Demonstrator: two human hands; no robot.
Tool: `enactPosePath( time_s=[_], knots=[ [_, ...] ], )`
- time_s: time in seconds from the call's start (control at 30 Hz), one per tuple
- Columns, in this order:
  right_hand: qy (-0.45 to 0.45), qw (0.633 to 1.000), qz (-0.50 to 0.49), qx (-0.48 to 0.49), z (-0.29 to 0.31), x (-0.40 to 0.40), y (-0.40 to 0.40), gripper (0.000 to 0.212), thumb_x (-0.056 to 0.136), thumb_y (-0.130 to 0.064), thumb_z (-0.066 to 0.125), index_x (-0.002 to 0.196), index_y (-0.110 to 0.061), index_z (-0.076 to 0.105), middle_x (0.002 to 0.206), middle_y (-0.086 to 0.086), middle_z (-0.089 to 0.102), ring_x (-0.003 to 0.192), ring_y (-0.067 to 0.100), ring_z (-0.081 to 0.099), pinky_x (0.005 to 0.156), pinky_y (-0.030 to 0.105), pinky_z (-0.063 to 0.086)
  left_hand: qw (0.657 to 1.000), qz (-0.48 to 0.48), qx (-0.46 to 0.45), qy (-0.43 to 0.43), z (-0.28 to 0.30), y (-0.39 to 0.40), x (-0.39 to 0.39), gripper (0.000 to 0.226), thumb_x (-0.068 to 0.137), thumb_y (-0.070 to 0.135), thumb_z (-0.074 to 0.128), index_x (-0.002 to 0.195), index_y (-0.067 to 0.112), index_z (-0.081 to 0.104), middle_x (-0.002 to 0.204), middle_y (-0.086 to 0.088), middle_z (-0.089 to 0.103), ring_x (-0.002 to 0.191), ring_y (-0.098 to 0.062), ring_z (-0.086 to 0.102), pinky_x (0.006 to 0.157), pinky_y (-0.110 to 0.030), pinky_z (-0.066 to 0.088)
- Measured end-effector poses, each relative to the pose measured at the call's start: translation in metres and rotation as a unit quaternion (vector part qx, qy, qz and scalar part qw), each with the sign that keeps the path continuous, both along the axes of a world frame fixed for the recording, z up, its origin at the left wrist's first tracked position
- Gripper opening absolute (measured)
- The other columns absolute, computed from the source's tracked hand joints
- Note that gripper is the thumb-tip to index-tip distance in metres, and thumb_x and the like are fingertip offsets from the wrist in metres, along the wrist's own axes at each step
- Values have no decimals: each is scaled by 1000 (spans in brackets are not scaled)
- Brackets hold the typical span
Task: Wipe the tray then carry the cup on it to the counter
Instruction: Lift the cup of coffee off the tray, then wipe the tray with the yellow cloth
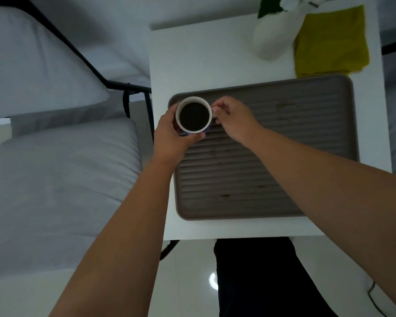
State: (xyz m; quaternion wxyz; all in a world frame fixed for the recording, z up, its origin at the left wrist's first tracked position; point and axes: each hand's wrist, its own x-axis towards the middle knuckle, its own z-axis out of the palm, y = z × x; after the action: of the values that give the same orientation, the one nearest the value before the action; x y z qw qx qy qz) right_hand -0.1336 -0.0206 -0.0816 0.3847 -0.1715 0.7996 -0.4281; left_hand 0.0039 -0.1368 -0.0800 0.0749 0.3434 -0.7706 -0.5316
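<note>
A white cup (194, 115) full of dark coffee is at the far left corner of the grey ribbed tray (284, 138). My left hand (172, 136) wraps around the cup's left side and bottom. My right hand (232, 118) pinches the cup's handle on its right side. Whether the cup rests on the tray or hangs just above it, I cannot tell. Several brown stains (225, 196) mark the tray's ribs. A folded yellow cloth (329, 42) lies on the table behind the tray.
The tray sits on a small white table (192, 60). A white spray bottle (277, 33) stands at the back beside the cloth. A grey cushioned chair (62, 184) with a black frame is close on the left. Pale floor lies below.
</note>
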Motion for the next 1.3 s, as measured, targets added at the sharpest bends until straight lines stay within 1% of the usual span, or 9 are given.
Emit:
enactPosePath(
  time_s=[0.23, 0.3, 0.43, 0.6, 0.73, 0.93, 1.07, 1.2, 1.3],
  knots=[
    [38, 993, -105, -49, 11, -40, 37, 17, 90, -21, 50, 86, -34, 60, 81, -7, 66, 87, 19, 65, 87, 45, 53, 995, 12, -76, -60, -5, 3, 2, 87, 55, 32, 91, 132, 30, 51, 129, -1, 50, 118, -18, 53, 101, -40, 47],
    [122, 972, -199, -37, 17, -74, 66, 19, 87, -14, 48, 89, -27, 62, 82, 2, 66, 87, 29, 64, 86, 47, 52, 989, 21, -117, -92, -8, 9, 12, 91, 56, 34, 90, 136, 31, 47, 137, -3, 39, 126, -22, 42, 108, -41, 39],
    [229, 895, -370, 99, 17, -146, 127, 33, 84, -15, 44, 112, -14, 60, 108, 8, 61, 103, 25, 58, 86, 26, 44, 977, 25, -158, -144, -16, 30, 35, 97, 65, 42, 84, 146, 30, 33, 151, -5, 22, 135, -28, 30, 111, -38, 29],
    [126, 868, -291, 383, 11, -186, 145, 72, 82, -45, 58, 140, -11, 33, 148, 14, 31, 135, 32, 28, 110, 42, 23, 972, 53, -173, -153, -25, 52, 52, 90, 74, 45, 77, 148, 30, 29, 151, -5, 30, 137, -25, 28, 114, -46, 28],
    [96, 876, -264, 391, 9, -182, 129, 74, 80, -47, 62, 138, -11, 33, 154, 10, 17, 140, 29, 17, 112, 44, 21, 968, 56, -191, -154, -29, 51, 54, 90, 73, 44, 78, 148, 28, 30, 151, -6, 35, 137, -26, 31, 113, -37, 23],
    [138, 897, -254, 335, 2, -185, 119, 39, 88, -17, 49, 126, -14, 43, 141, 10, 36, 127, 29, 35, 104, 36, 30, 966, 51, -197, -162, -29, 51, 53, 92, 73, 43, 78, 149, 26, 29, 152, -5, 35, 139, -25, 29, 111, -30, 16],
    [131, 928, -336, 93, 2, -181, 114, 15, 86, -4, 42, 95, -15, 45, 97, 4, 54, 94, 18, 51, 87, 33, 47, 964, 59, -199, -164, -28, 52, 52, 91, 73, 43, 78, 148, 27, 30, 152, -4, 35, 139, -25, 30, 111, -31, 17],
    [-36, 866, -478, -142, 27, -180, 112, 23, 86, 2, 45, 90, -20, 49, 100, 9, 61, 91, 23, 62, 79, 36, 57, 963, 52, -205, -166, -26, 53, 52, 89, 74, 45, 77, 148, 24, 30, 153, -5, 36, 139, -23, 31, 112, -29, 16],
    [-54, 830, -494, -252, 56, -163, 124, 27, 85, 7, 49, 106, -8, 54, 89, 9, 64, 80, 20, 62, 71, 33, 55, 964, 41, -201, -169, -23, 54, 52, 89, 75, 46, 76, 148, 24, 30, 152, -6, 36, 139, -25, 31, 112, -32, 17]
  ],
)
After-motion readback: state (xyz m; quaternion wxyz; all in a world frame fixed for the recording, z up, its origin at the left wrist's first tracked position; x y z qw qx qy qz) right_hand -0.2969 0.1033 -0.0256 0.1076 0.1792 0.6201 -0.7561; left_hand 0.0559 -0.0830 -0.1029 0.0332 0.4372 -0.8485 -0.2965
